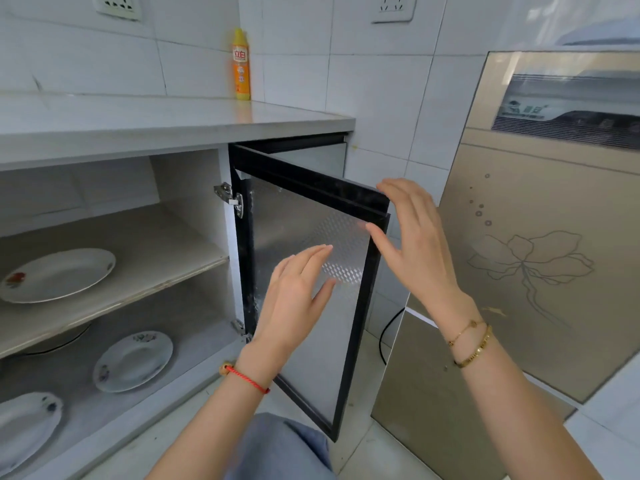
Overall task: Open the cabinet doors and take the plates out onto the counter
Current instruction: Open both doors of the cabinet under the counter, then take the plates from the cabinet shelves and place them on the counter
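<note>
The black-framed cabinet door with a patterned metal panel stands swung wide open to the right. My right hand is at its top outer corner, fingers straight, fingertips touching the frame edge. My left hand hovers flat in front of the panel, fingers straight. Inside the open cabinet, a white plate with a red motif lies on the upper shelf. Two white flowered plates lie on the cabinet floor. Part of a round dish shows under the shelf. The white counter runs above.
A yellow and orange bottle stands on the counter against the tiled wall. A gold appliance with a flower print stands right of the door, a black cable beside it. My knee in blue fabric is below the door.
</note>
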